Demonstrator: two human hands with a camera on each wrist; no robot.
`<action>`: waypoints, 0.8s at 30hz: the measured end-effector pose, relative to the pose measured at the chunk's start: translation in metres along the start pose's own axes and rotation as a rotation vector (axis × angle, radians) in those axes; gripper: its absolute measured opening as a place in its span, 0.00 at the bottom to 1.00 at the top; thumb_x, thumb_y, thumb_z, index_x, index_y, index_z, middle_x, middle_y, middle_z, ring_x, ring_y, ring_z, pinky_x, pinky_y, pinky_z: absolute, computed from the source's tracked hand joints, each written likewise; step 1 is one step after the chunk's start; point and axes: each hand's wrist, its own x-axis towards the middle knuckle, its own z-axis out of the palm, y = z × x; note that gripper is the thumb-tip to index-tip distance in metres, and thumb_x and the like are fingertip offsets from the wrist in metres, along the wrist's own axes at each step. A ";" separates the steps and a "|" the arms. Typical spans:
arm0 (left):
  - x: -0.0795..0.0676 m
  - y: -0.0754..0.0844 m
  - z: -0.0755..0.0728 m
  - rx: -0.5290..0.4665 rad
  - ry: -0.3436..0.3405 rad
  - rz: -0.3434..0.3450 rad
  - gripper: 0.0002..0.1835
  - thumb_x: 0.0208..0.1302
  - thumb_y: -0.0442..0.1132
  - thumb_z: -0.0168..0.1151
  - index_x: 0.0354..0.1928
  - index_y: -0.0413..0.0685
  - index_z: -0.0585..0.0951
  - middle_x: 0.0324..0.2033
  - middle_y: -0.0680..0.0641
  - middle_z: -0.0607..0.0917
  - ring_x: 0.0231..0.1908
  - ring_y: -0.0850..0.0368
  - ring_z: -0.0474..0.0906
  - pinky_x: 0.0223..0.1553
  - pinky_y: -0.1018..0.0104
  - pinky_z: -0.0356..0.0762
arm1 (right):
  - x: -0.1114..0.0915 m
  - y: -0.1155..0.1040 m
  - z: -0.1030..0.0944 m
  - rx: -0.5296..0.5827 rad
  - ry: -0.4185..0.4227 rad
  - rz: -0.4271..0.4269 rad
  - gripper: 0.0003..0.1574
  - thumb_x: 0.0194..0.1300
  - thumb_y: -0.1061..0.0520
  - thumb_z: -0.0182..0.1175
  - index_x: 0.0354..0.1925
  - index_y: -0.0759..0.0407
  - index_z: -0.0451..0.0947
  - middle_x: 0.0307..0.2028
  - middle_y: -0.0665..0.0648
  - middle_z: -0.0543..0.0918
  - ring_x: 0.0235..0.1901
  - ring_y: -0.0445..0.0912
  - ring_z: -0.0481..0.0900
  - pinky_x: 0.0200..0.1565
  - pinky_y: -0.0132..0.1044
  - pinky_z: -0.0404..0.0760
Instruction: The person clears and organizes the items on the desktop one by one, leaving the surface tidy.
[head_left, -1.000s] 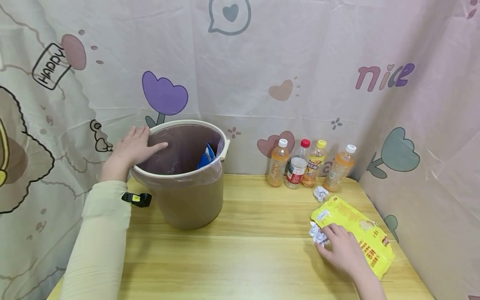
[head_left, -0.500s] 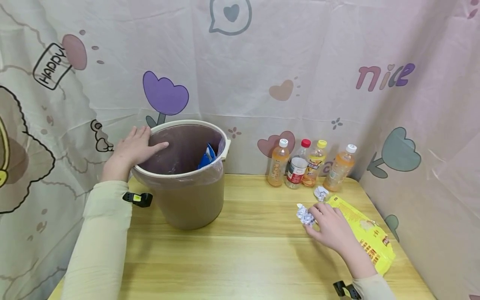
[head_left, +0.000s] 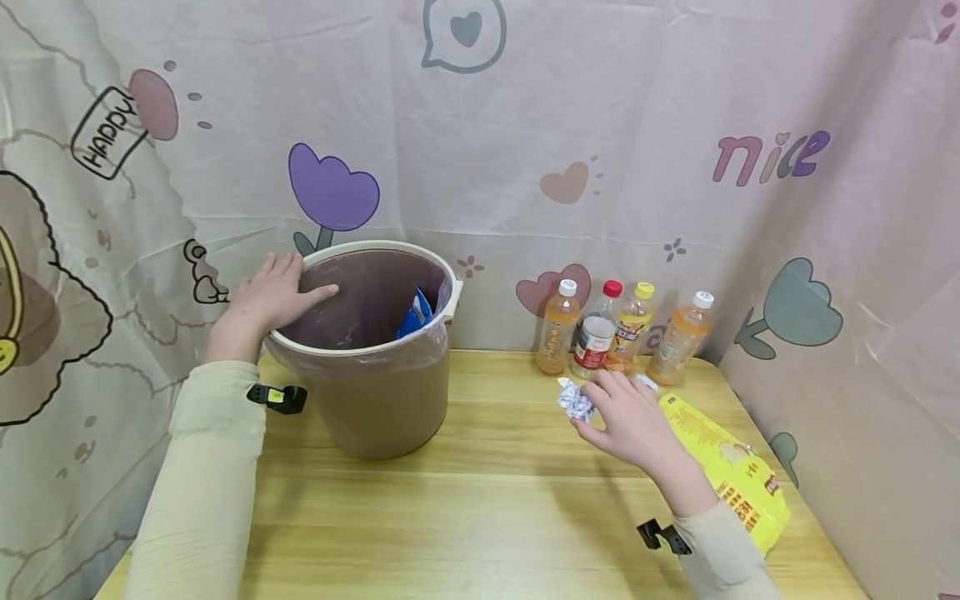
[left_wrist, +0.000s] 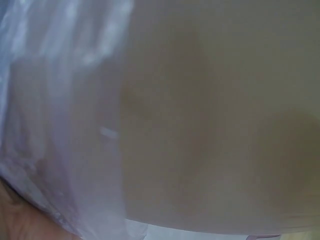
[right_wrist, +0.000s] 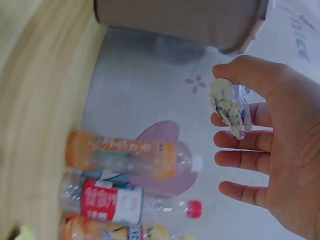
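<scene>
My right hand [head_left: 630, 421] pinches a crumpled paper ball [head_left: 575, 402] between thumb and fingers, raised above the table. In the right wrist view, printed text shows on the paper ball [right_wrist: 231, 107] and the other fingers stretch out beside it. My left hand [head_left: 266, 296] rests on the left rim of a brown trash bin [head_left: 382, 408], its thumb extended over the opening. A clear liner covers the bin's rim, and a blue wrapper [head_left: 415, 315] lies inside. The left wrist view is mostly filled by the bin's wall [left_wrist: 215, 125] and liner [left_wrist: 65, 125].
Several plastic bottles, among them an orange one [head_left: 557, 329] and a red-capped one [head_left: 592, 342], stand along the back right. A second paper ball [head_left: 647, 382] is mostly hidden behind my right hand. A flat yellow package [head_left: 738, 467] lies at the table's right edge.
My right hand has lifted the paper ball off the table beside the yellow package and carried it left and toward the back. The left hand and bin have stayed put.
</scene>
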 end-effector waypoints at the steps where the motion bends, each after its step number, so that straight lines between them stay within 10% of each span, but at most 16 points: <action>1: 0.000 0.000 0.000 0.000 0.000 0.000 0.59 0.64 0.76 0.36 0.75 0.33 0.35 0.74 0.29 0.35 0.74 0.30 0.27 0.69 0.26 0.30 | 0.003 -0.001 -0.001 -0.002 0.009 -0.010 0.24 0.53 0.40 0.67 0.42 0.53 0.79 0.42 0.54 0.79 0.42 0.51 0.76 0.39 0.46 0.74; 24: 0.000 -0.001 0.000 -0.003 0.003 0.008 0.58 0.64 0.75 0.38 0.75 0.33 0.36 0.74 0.29 0.37 0.74 0.30 0.27 0.68 0.25 0.31 | 0.073 -0.021 -0.031 0.027 0.183 -0.197 0.24 0.53 0.43 0.66 0.42 0.56 0.78 0.42 0.56 0.79 0.44 0.53 0.76 0.46 0.48 0.76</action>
